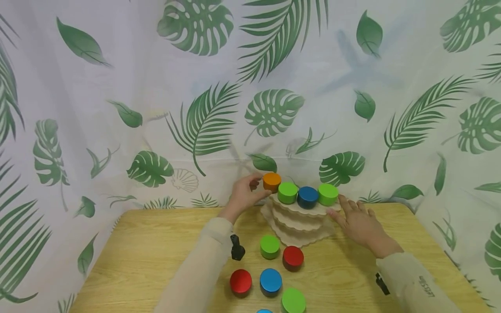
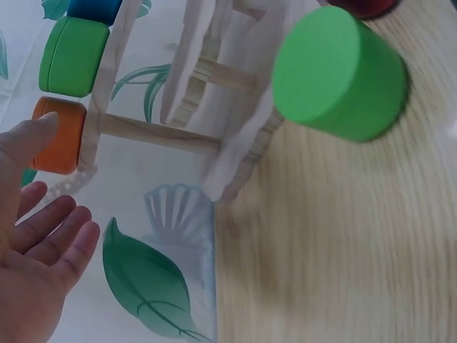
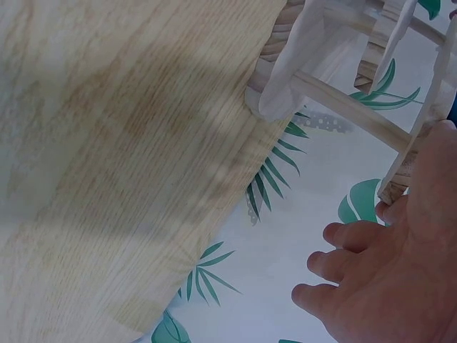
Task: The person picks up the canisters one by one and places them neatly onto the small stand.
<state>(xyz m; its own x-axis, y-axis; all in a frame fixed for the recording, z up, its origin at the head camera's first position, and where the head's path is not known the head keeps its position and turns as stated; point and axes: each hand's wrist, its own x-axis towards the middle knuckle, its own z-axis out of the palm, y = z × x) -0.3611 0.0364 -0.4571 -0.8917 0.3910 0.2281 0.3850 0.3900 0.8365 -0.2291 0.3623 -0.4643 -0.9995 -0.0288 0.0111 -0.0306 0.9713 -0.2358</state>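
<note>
Left hand (image 1: 244, 192) pinched orange block (image 1: 272, 181) atop wooden stand (image 1: 299, 211), just below frame centre; right hand (image 1: 361, 224), fingers extended, touched stand's edge. Lower tiers (image 1: 299, 238) sat partly hidden; blue block (image 1: 265, 311) was cut off at bottom edge.

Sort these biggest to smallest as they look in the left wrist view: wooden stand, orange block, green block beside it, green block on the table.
1. Wooden stand
2. Green block on the table
3. Unranked: orange block and green block beside it look close; the left hand partly hides the orange.

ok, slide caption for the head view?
Left hand holds orange block atop tiered stand, right hand at its opposite end.
</note>
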